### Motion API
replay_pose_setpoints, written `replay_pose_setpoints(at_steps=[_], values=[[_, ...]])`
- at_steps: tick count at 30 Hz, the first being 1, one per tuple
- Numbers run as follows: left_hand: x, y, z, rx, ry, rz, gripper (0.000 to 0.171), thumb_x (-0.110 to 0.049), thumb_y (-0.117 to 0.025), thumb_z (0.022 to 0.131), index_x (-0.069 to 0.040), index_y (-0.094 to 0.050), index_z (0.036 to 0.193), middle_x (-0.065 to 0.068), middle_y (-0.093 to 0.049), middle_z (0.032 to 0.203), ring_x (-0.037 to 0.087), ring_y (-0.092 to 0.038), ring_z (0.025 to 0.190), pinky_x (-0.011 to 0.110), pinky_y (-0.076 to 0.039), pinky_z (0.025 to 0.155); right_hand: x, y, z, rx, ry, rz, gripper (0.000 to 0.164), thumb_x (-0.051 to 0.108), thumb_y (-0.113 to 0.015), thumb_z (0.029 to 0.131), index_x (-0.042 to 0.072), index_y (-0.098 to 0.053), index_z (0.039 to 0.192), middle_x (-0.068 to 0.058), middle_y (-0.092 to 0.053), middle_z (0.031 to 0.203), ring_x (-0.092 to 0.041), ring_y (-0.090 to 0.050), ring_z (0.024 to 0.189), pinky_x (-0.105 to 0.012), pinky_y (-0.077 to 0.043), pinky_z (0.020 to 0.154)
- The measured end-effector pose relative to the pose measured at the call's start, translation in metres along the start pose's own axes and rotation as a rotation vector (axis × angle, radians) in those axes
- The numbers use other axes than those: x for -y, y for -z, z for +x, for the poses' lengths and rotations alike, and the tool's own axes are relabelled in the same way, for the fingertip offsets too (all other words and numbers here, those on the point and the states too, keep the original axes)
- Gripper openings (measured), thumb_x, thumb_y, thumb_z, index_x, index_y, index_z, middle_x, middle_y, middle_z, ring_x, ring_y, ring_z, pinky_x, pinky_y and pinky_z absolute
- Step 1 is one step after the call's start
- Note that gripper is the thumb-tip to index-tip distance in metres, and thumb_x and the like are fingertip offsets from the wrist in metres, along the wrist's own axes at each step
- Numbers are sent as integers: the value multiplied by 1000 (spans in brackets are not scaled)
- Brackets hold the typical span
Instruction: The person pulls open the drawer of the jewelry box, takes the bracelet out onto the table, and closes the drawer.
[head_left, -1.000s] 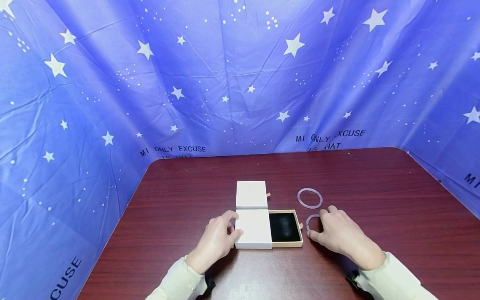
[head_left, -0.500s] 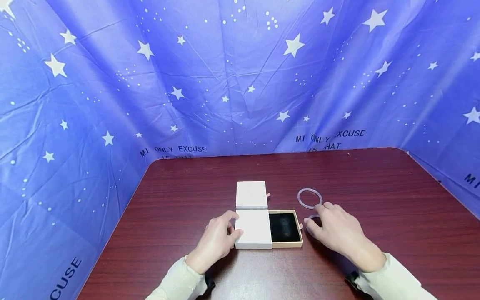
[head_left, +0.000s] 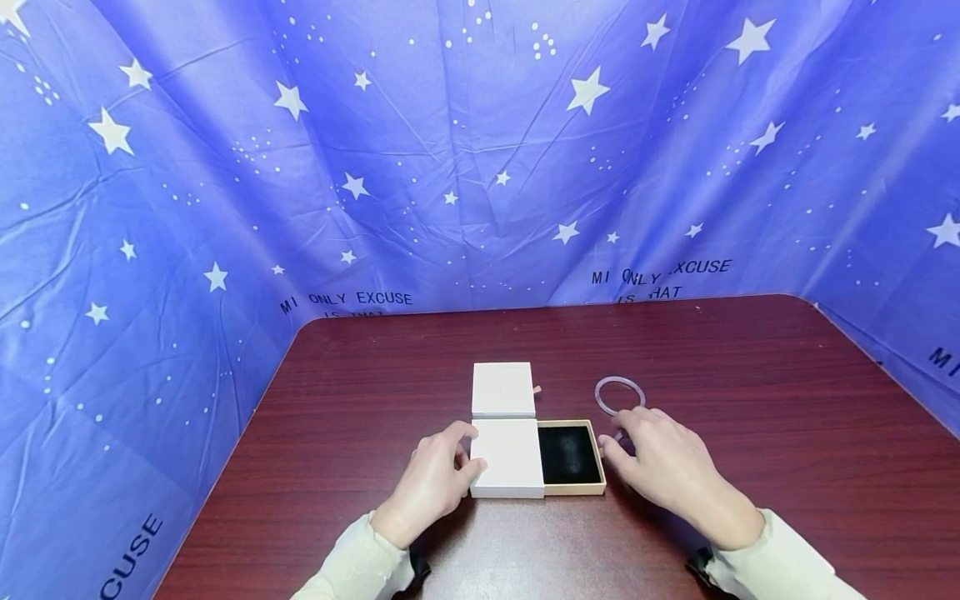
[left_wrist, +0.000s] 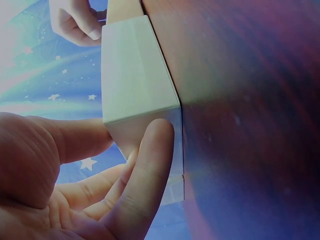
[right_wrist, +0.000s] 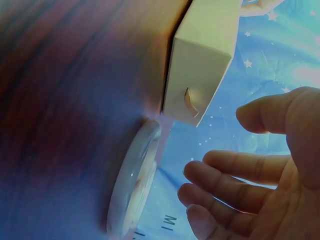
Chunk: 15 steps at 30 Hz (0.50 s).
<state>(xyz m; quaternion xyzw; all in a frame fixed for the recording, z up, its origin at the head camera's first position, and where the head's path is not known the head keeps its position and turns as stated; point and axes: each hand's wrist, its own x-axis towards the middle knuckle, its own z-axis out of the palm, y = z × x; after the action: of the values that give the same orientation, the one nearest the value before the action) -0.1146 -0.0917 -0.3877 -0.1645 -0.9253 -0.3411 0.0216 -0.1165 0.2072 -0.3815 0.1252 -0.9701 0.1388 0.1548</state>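
Observation:
In the head view my left hand (head_left: 429,477) holds the left end of a white jewellery box (head_left: 507,457), its thumb and a finger at the box's edge. The drawer (head_left: 568,454), lined in black, sticks out on the right. My right hand (head_left: 671,462) hovers just right of the drawer with fingers apart. Beneath it a pale lilac bangle (right_wrist: 131,182) lies flat on the table in the right wrist view; the head view shows only a sliver of it. From the drawer's end face a small ribbon tab (right_wrist: 190,102) protrudes.
Behind the pulled-out box sits a second white box (head_left: 502,388), closed, with a pink tab. Another lilac bangle (head_left: 597,396) lies beyond my right hand. The dark red wooden table (head_left: 375,367) is bordered by a blue star-patterned curtain (head_left: 465,125).
My right hand has shifted left toward the drawer and now covers most of the nearer bangle. The left hand and both boxes have stayed put.

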Motion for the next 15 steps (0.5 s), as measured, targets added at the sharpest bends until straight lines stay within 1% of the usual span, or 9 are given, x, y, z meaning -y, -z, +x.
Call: replay_pose_setpoints(at_steps=[4,9,12,15], values=[[0,0,0,0,-2,-2,33,-14,-70,85,-4,-59,114,-12,-54,63,-2,-48,49,31,-45,69,2,0,0,1,5,11,18,29,-68,82,13,-69,90,-1,-65,84,-23,-62,81,-47,-49,62],[0,0,0,-1,-1,-2,32,-14,-70,85,-4,-59,114,-12,-54,63,-1,-48,50,30,-44,67,4,1,-1,12,28,22,6,18,-68,80,17,-68,86,2,-65,84,-21,-62,80,-43,-48,61],[0,0,0,0,-2,-2,32,-14,-70,85,-4,-59,114,-12,-55,63,-1,-48,50,29,-44,66,3,0,-1,14,59,15,7,14,-68,77,18,-67,83,5,-64,80,-20,-61,77,-41,-47,62],[0,0,0,0,-5,-3,32,-14,-70,85,-4,-59,114,-11,-55,64,-1,-48,51,29,-44,66,3,-1,-1,7,89,7,8,14,-70,75,17,-67,82,7,-62,76,-20,-60,74,-41,-46,63]])
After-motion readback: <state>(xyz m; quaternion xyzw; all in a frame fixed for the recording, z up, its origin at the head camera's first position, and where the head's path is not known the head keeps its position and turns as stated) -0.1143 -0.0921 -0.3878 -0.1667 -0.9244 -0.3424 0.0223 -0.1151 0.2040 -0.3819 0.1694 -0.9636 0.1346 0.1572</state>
